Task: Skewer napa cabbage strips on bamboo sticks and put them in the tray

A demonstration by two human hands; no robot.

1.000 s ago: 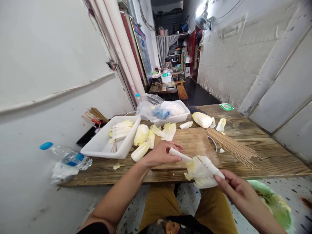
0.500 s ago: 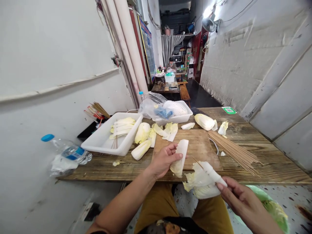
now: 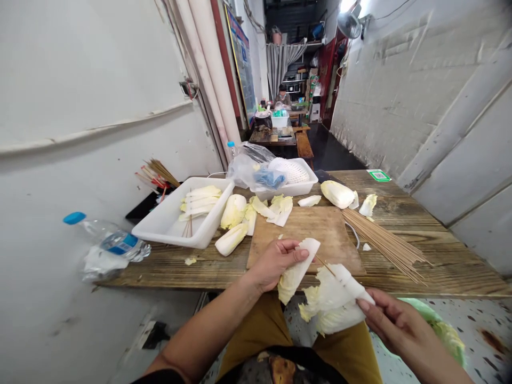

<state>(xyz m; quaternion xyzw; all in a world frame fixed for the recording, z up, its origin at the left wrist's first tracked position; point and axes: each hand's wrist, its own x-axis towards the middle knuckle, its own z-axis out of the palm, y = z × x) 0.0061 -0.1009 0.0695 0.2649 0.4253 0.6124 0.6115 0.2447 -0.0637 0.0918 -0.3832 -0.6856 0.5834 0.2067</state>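
My left hand pinches a pale cabbage leaf piece, tilted, with its frilly yellowish end hanging down past the table's front edge. My right hand is closed on the white end of several skewered cabbage leaves. Out of these leaves a thin wooden skewer points up and left, its tip close to the leaf in my left hand; whether it touches I cannot tell. Under and behind the left hand lies a wooden cutting board.
A white tray holds skewered leaves. Cabbage hearts and loose leaves lie beyond the board. Bare skewers are piled to the right. A water bottle lies at the left, and a green bag stands below the table.
The leaf in my left hand has tilted to the right and come nearer the skewer's tip. My right hand keeps its hold with little movement. The view has shifted slightly.
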